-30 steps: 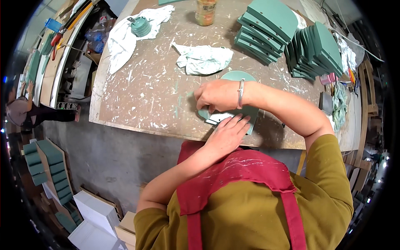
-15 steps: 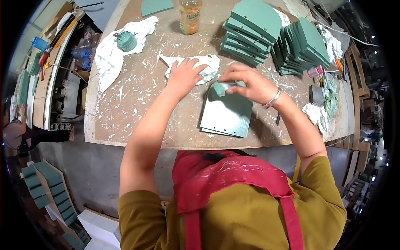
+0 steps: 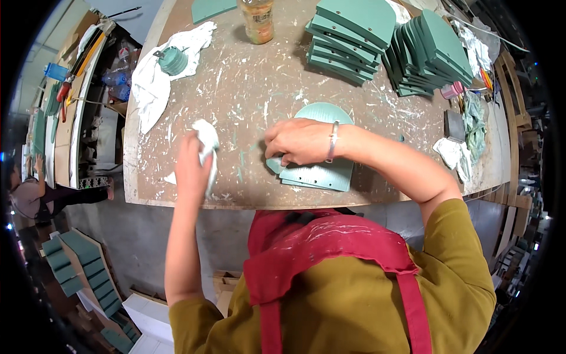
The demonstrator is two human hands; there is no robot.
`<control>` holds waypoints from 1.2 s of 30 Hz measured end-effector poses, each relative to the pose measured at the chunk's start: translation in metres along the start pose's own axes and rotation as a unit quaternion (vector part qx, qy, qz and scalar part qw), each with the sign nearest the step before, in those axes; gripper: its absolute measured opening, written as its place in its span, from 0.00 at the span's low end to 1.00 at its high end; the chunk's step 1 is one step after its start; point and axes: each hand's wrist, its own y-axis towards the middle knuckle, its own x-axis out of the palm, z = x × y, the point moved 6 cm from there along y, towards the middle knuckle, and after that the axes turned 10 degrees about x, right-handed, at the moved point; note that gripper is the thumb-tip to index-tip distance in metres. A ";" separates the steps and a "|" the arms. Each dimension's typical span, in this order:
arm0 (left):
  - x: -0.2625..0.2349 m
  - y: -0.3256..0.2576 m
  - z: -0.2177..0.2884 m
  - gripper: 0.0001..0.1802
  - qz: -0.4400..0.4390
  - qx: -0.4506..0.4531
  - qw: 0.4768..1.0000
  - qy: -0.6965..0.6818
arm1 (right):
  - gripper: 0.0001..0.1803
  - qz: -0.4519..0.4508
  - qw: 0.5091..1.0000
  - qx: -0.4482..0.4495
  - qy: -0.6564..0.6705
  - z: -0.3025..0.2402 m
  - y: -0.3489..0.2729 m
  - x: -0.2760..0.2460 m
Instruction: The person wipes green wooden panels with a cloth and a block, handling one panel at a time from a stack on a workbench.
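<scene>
My left hand (image 3: 190, 166) is closed on a crumpled white rag (image 3: 206, 137) at the left of the table, near its front edge. A green board (image 3: 321, 172) with a rounded far end and small holes along its near edge lies in front of me, apparently on top of another. Over its left side, my right hand (image 3: 300, 141) is curled with the fingers down. A pale green pad (image 3: 273, 164) peeks out beneath those fingertips; the rest of it is hidden by the hand.
Two stacks of green boards, one upright pile (image 3: 348, 41) and one leaning row (image 3: 421, 56), stand at the far right. A drink bottle (image 3: 257, 22) is at the back. Left of it, a green jar (image 3: 173, 61) rests on a white cloth (image 3: 148, 88). A dark block (image 3: 454, 125) sits at right.
My left hand has drawn the rag leftward and nearer, lifting it from the middle. My right hand has moved from the board's far end to its left side.
</scene>
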 end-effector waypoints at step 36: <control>0.035 0.039 0.198 0.21 -0.348 0.324 0.880 -0.017 | 0.18 -0.022 0.991 0.130 -0.023 0.066 0.012 -0.041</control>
